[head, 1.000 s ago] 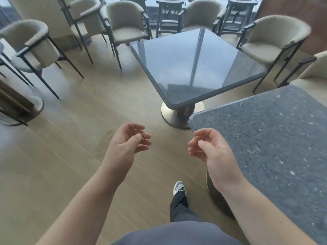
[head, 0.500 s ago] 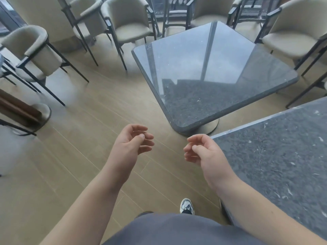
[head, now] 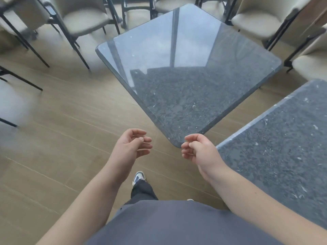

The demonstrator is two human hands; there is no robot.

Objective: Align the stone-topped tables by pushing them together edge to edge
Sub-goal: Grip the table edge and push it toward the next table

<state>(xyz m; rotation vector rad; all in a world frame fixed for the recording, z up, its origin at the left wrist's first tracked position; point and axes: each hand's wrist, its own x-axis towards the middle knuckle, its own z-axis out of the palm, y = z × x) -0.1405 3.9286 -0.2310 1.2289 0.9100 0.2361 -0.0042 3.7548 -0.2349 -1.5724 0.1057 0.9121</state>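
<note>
A: What sits in the middle?

B: A square counter (head: 185, 71) with a dark, polished stone top, speckled with pale flecks, its corners rounded. The far half mirrors a window frame and grey sky; the near half shows the grain of the stone. It stands turned like a diamond, one rounded corner pointing at the person.

A: And the second counter (head: 283, 149)?

B: Right of the first one. Same dark speckled stone, but it looks matte and rougher, with a paler band along its straight edge. The two tops are apart; a wedge of floor (head: 58, 138) shows between their edges, and the edges do not run parallel.

A: The hands?

B: Both are bare and hold nothing. The left hand (head: 132, 145) hovers left of the first counter's near corner, palm turned inward, fingers loosely curled. The right hand (head: 198, 149) hangs just at that corner, fingers also loosely curled, thumb resting near the forefinger. I cannot tell whether it touches the stone.

A: What lies around the first counter?

B: Cream padded chairs (head: 83, 20) with rounded backs on thin black metal legs ring its far and left sides, blurred. The floor is tan wood-look planks with fine seams. Below the corner, a dark trouser leg and a white shoe (head: 138, 176); nearest the camera, a smooth grey shirt (head: 177, 225).
</note>
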